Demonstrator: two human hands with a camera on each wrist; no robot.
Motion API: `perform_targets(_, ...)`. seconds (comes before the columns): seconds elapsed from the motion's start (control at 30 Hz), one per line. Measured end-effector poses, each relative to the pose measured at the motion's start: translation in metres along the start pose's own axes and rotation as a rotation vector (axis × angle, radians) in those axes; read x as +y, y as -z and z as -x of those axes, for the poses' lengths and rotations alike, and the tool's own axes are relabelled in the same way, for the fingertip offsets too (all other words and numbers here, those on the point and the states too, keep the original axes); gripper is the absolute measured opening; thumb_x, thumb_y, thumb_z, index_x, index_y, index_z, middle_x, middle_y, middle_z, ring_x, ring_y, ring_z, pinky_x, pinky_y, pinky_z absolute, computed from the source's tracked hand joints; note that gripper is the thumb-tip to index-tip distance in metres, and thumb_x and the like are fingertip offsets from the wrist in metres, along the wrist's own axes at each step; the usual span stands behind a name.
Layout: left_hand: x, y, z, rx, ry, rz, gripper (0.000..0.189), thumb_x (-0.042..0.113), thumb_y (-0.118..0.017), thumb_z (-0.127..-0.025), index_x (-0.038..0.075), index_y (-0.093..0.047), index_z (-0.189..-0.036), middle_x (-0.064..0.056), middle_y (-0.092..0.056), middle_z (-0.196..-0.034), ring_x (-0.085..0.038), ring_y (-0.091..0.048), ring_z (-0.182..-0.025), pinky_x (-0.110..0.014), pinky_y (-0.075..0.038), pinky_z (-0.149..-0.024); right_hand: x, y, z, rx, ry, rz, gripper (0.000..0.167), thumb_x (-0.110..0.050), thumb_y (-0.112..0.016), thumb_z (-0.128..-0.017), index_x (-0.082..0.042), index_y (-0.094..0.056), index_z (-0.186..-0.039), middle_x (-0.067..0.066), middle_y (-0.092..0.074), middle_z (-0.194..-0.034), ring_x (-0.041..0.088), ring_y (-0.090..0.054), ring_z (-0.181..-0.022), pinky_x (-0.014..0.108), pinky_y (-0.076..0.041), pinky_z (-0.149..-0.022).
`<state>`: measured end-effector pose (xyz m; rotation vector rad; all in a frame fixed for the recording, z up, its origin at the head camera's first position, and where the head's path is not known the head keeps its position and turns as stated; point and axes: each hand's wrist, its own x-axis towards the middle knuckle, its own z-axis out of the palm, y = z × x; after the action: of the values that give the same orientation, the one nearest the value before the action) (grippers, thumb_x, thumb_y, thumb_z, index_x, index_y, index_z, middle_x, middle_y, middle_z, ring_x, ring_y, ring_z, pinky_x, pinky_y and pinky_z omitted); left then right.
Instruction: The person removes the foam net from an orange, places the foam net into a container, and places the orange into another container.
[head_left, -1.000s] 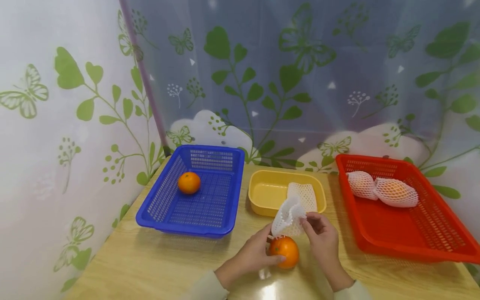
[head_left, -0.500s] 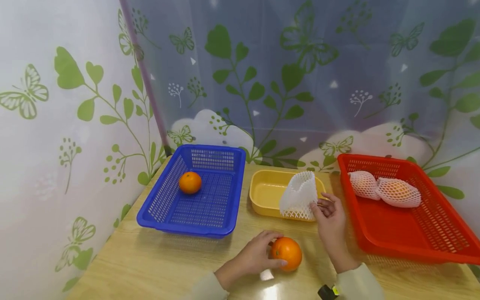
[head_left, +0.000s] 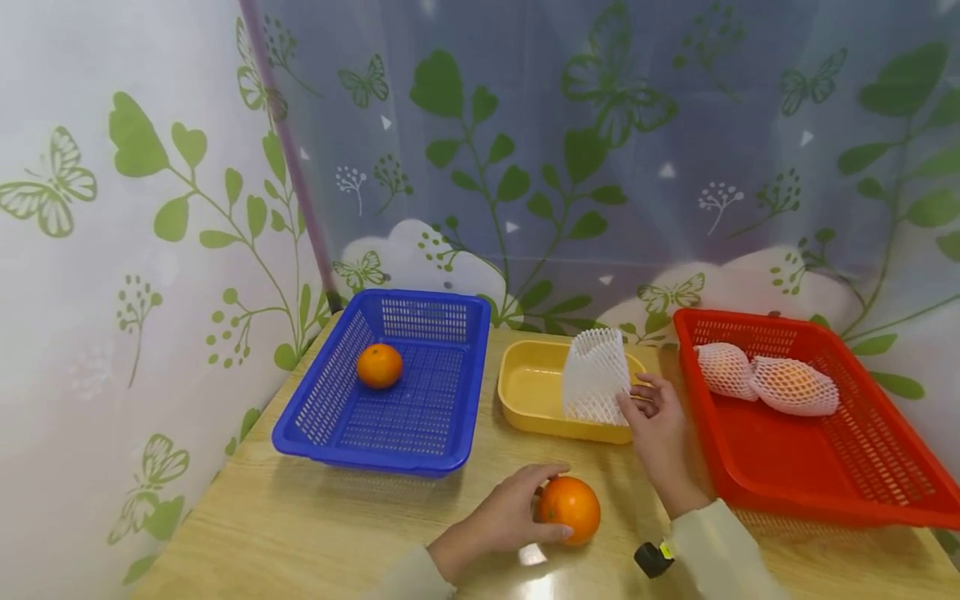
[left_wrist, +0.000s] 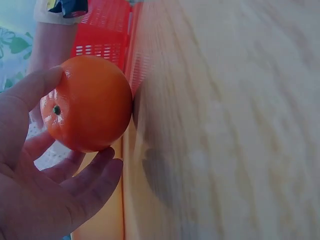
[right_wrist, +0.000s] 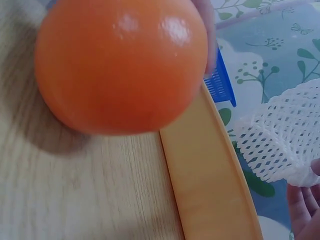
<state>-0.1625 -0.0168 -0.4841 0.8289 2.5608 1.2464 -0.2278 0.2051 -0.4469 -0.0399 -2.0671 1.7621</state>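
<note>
An orange (head_left: 570, 511) sits on the table, its green stem end showing in the left wrist view. My left hand (head_left: 510, 512) grips it from the left, thumb on the near side and fingers curled round the far side. Over the yellow basin (head_left: 525, 383), my right hand (head_left: 662, 437) pinches a white foam fruit net (head_left: 596, 379) by its lower right edge. In the right wrist view the net (right_wrist: 285, 135) hangs spread out from the fingertips, above the basin's rim. Whatever lies in the basin behind the net is hidden.
On the left stands a blue basket (head_left: 405, 458) with one orange (head_left: 379, 366) in it. To the right, a red basket (head_left: 795, 467) holds two fruits in foam nets (head_left: 795, 385). A patterned curtain (head_left: 517, 208) hangs behind the table (head_left: 315, 533).
The foam net has come away from the orange and moved up and over the yellow basin in my right hand. My left hand has stayed at the orange.
</note>
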Motion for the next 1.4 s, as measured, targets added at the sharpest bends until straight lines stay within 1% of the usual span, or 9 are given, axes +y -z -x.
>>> perform_targets(0.2, 0.0, 0.001, 0.005, 0.009, -0.011, -0.006, 0.064, 0.036, -0.079, -0.081, 0.018, -0.053, -0.137, 0.0, -0.055, -0.128, -0.01, -0.055, -0.107, -0.027, -0.047, -0.09, 0.003, -0.002, -0.009, -0.056, -0.08, 0.045, 0.041, -0.006, -0.065, -0.092, 0.002, -0.047, -0.129, 0.017, -0.055, -0.107, 0.007, -0.057, -0.082, 0.01, -0.05, -0.072)
perform_targets(0.43, -0.001, 0.002, 0.005, 0.013, 0.0, 0.014, 0.065, 0.038, -0.078, -0.082, 0.019, -0.052, -0.138, -0.001, -0.055, -0.129, -0.01, -0.055, -0.107, -0.027, -0.047, -0.09, 0.006, -0.011, -0.029, -0.096, -0.051, 0.187, 0.042, -0.007, -0.066, -0.091, -0.001, -0.05, -0.129, 0.019, -0.059, -0.111, 0.02, -0.059, -0.09, 0.007, -0.047, -0.07)
perform_targets(0.57, -0.003, 0.001, 0.005, 0.017, -0.013, 0.014, 0.065, 0.037, -0.078, -0.083, 0.016, -0.052, -0.139, -0.001, -0.055, -0.128, -0.01, -0.055, -0.107, -0.027, -0.047, -0.091, 0.008, -0.017, -0.037, -0.122, -0.048, 0.31, 0.042, -0.005, -0.065, -0.09, -0.002, -0.05, -0.13, 0.02, -0.06, -0.113, 0.028, -0.061, -0.093, 0.008, -0.045, -0.067)
perform_targets(0.67, -0.004, 0.0, 0.005, 0.01, -0.01, 0.01, 0.066, 0.037, -0.077, -0.083, 0.016, -0.051, -0.14, -0.001, -0.055, -0.128, -0.009, -0.055, -0.107, -0.026, -0.047, -0.091, 0.008, -0.019, -0.04, -0.151, -0.049, 0.378, 0.044, -0.005, -0.064, -0.091, -0.002, -0.049, -0.131, 0.02, -0.059, -0.115, 0.031, -0.061, -0.094, 0.016, -0.048, -0.068)
perform_targets(0.87, -0.004, 0.0, 0.004, -0.001, 0.0, 0.013, 0.067, 0.04, -0.076, -0.083, 0.017, -0.05, -0.141, 0.0, -0.054, -0.128, -0.009, -0.055, -0.108, -0.026, -0.048, -0.089, 0.007, -0.018, -0.046, -0.238, -0.016, 0.487, 0.049, -0.004, -0.063, -0.091, 0.0, -0.044, -0.136, 0.025, -0.056, -0.122, 0.037, -0.06, -0.098, 0.044, -0.055, -0.077)
perform_targets(1.03, -0.004, 0.001, 0.004, -0.003, 0.009, 0.023, 0.067, 0.039, -0.077, -0.083, 0.015, -0.05, -0.141, 0.001, -0.054, -0.127, -0.01, -0.055, -0.108, -0.026, -0.048, -0.089, 0.01, -0.014, -0.053, -0.326, -0.017, 0.553, 0.058, -0.002, -0.063, -0.088, 0.0, -0.04, -0.141, 0.028, -0.049, -0.131, 0.041, -0.06, -0.101, 0.048, -0.055, -0.08)
perform_targets(1.17, -0.002, 0.002, 0.004, -0.003, 0.03, 0.023, 0.067, 0.039, -0.077, -0.083, 0.016, -0.051, -0.14, 0.001, -0.054, -0.128, -0.01, -0.055, -0.107, -0.027, -0.048, -0.089, 0.011, -0.012, -0.057, -0.398, -0.012, 0.606, 0.069, 0.0, -0.064, -0.085, 0.0, -0.033, -0.147, 0.031, -0.036, -0.14, 0.044, -0.057, -0.106, 0.048, -0.055, -0.081)
perform_targets(1.3, -0.001, 0.002, 0.004, -0.005, 0.041, 0.019, 0.067, 0.04, -0.076, -0.083, 0.018, -0.051, -0.14, 0.001, -0.054, -0.128, -0.01, -0.055, -0.107, -0.028, -0.048, -0.089, 0.01, -0.011, -0.059, -0.445, 0.03, 0.696, 0.083, -0.001, -0.068, -0.082, -0.002, -0.023, -0.151, 0.032, -0.026, -0.147, 0.049, -0.044, -0.121, 0.058, -0.046, -0.094)
perform_targets(1.4, -0.001, 0.002, 0.004, -0.002, 0.041, 0.015, 0.067, 0.041, -0.076, -0.083, 0.019, -0.051, -0.14, 0.001, -0.055, -0.128, -0.01, -0.055, -0.107, -0.028, -0.048, -0.09, 0.011, -0.011, -0.059, -0.467, 0.091, 0.738, 0.091, -0.004, -0.073, -0.081, -0.004, -0.018, -0.153, 0.032, -0.023, -0.148, 0.053, -0.037, -0.126, 0.063, -0.04, -0.098)
